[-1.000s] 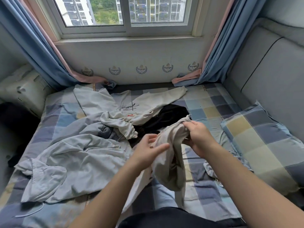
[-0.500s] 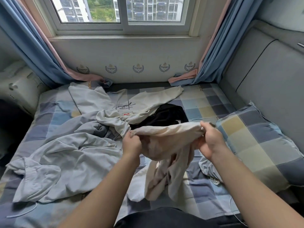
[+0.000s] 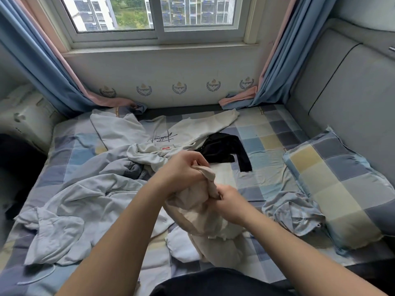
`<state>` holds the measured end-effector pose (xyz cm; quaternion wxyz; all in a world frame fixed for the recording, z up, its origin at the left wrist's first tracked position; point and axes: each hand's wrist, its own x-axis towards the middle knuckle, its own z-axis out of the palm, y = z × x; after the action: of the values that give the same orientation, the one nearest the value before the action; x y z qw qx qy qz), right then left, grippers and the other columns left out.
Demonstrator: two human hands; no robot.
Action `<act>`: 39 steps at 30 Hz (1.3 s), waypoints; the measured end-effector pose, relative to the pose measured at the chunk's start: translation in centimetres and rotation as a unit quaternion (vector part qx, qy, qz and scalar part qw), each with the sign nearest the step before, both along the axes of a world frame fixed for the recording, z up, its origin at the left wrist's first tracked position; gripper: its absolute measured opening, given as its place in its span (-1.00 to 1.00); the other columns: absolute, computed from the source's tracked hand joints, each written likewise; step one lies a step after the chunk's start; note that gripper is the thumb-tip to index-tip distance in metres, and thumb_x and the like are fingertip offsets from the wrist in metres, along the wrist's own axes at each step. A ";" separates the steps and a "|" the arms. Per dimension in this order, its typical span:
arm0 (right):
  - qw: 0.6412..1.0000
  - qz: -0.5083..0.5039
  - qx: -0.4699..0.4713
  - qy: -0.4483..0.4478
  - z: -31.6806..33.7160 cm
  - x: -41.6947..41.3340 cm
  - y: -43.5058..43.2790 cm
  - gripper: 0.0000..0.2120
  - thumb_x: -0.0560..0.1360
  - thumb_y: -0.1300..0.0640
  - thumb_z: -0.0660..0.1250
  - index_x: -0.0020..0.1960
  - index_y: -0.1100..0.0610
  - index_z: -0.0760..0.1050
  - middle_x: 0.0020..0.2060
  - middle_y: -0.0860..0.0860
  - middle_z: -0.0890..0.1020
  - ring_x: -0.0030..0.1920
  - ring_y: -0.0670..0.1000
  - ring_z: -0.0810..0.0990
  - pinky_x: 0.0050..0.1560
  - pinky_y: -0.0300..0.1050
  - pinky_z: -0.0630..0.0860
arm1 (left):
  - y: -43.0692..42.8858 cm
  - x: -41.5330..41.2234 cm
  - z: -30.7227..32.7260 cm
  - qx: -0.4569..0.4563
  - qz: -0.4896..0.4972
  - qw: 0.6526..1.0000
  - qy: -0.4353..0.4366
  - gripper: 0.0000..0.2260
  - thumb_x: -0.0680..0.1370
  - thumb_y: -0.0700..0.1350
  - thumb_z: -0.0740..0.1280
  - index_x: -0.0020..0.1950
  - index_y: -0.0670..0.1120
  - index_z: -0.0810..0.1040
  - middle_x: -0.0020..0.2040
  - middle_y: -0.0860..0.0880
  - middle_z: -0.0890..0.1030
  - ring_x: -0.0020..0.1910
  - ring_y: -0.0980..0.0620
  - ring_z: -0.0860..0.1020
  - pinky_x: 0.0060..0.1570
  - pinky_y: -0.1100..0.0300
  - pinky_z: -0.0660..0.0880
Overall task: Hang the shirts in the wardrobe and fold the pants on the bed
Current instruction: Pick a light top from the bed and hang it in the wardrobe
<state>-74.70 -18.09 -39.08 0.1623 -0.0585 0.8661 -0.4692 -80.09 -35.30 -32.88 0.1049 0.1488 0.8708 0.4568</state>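
Beige garment [image 3: 201, 223], possibly pants, bunched above the checked bed [image 3: 267, 133], its lower end trailing onto the sheet. Left hand [image 3: 181, 169] grips the top fold; right hand [image 3: 229, 205] pinches the cloth just below. Grey shirt [image 3: 85, 201] lies left, black garment [image 3: 224, 150] behind.

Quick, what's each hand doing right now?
Left hand: grips the beige garment at its bunched top.
Right hand: grips the same beige garment lower down.
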 end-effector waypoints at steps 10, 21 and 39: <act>0.897 -0.178 -0.401 -0.059 3.1 -2.1 2.0 -0.63 0.64 0.35 0.17 0.12 0.01 0.68 0.05 0.09 0.72 0.03 0.03 0.71 -0.02 -0.16 0.63 | -1.3 1.7 -4.9 0.183 0.164 0.922 -0.299 -0.07 0.34 0.48 0.36 0.58 0.06 0.24 0.52 -0.05 0.38 0.43 -0.08 0.39 0.36 -0.04 0.29; 0.877 -0.143 -0.455 -0.062 4.5 -2.0 5.7 -0.60 0.47 0.52 0.19 0.08 0.18 0.66 0.01 0.22 0.69 0.01 0.12 0.69 -0.06 -0.09 0.66 | 2.0 2.0 -4.6 0.391 0.166 0.849 -0.313 -0.82 0.59 -0.30 0.32 0.15 -0.27 0.62 -0.04 -0.23 0.69 -0.11 -0.17 0.65 -0.22 0.04 0.65; 0.945 -0.239 -0.037 0.220 5.3 -3.6 6.2 -0.73 0.48 0.36 0.30 -0.29 0.11 0.31 -0.42 -0.05 0.41 -0.41 -0.16 0.29 -0.46 -0.28 0.26 | -1.2 -0.2 -0.4 -0.030 0.131 0.984 0.115 -0.44 0.18 0.49 0.45 -0.30 0.00 0.52 -0.40 0.06 0.55 -0.38 0.07 0.50 -0.36 0.10 0.42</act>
<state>-78.25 -11.93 -33.76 -0.1514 0.0425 0.8507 -0.5015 -80.30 -36.55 -33.31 -0.0520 0.0812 0.9025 0.4197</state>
